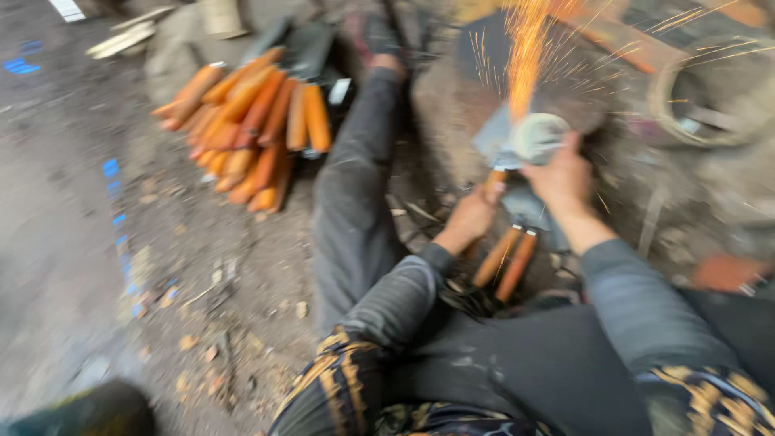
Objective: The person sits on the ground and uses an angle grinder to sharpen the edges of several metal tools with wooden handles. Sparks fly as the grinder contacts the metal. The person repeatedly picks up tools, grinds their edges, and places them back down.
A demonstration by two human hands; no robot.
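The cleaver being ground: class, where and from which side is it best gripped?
Probably by its wooden handle, from the near side, as the left hand does. The handle points toward the person, while the blade lies beyond, where the disc under the right hand throws sparks away.

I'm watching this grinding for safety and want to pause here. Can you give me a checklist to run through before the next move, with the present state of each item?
1. Left hand grips the wooden handle of the blade: ok.
2. Right hand on the grinder: ok, though blur hides the exact grip.
3. Hands gloved: not ok, both bare.
4. Sparks fly away from the body: ok, they stream up and away.
5. Outstretched leg clear of the spark stream: ok, it lies to the left.
6. Pile of orange-handled tools clear of the work: ok, apart on the left.
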